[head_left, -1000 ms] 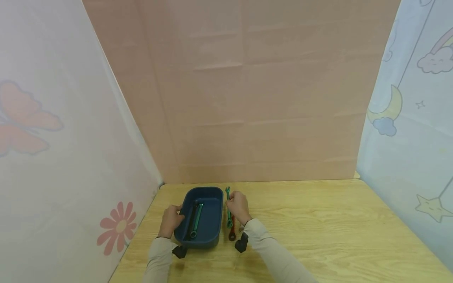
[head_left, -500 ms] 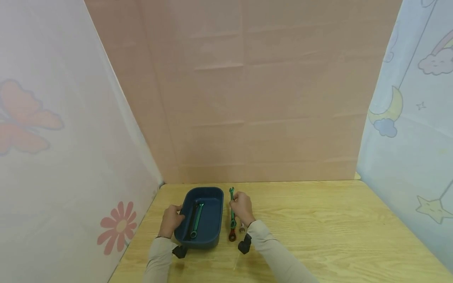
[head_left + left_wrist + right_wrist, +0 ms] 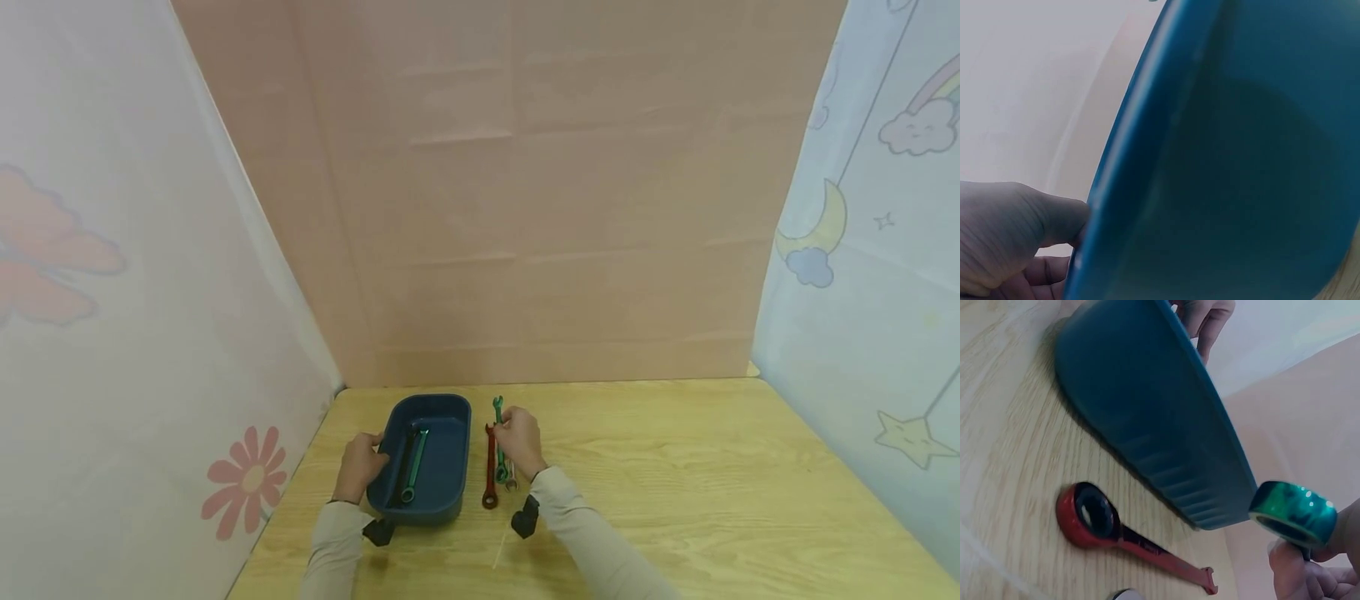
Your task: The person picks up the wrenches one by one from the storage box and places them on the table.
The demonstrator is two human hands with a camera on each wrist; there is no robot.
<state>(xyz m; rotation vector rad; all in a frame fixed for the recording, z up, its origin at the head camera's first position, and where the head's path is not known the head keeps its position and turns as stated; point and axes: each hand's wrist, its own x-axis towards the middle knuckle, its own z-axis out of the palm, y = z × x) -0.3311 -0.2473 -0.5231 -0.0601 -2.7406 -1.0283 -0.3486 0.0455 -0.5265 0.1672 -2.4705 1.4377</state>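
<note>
Held wrench: we see a shiny green metal combination wrench (image 3: 501, 463) right of the bin, in the left half of the table (image 3: 675, 483); its long axis runs from the table's back edge towards its near edge, forked end far, ring end near.
Right hand: the right hand (image 3: 521, 436) pinches that wrench by its shaft between thumb and fingers; in the right wrist view we see its ring end raised off the table.
Key relation: the deep blue rectangular bin (image 3: 447, 467) lies to the left of this hand, with the red wrench between; the held wrench lies nearly parallel to the bin's right rim.
Left hand: the left hand (image 3: 360, 464) grips the bin's left rim, on the side towards the table's left edge.
Red wrench: a red metal wrench (image 3: 491, 477) rests on the table, ring end towards the near edge, just left of the green one.
Silver wrench: we make out part of a silver metal wrench (image 3: 513, 482) just to the right, partly hidden.
Inside the bin: a second green wrench (image 3: 415, 468) lies beside a dark, slim tool (image 3: 406, 457), probably another wrench.
Change: a second ago the held wrench is beside the bin's rim, overlapping the red one; now it is farther right, and we see the red one's full length.
</note>
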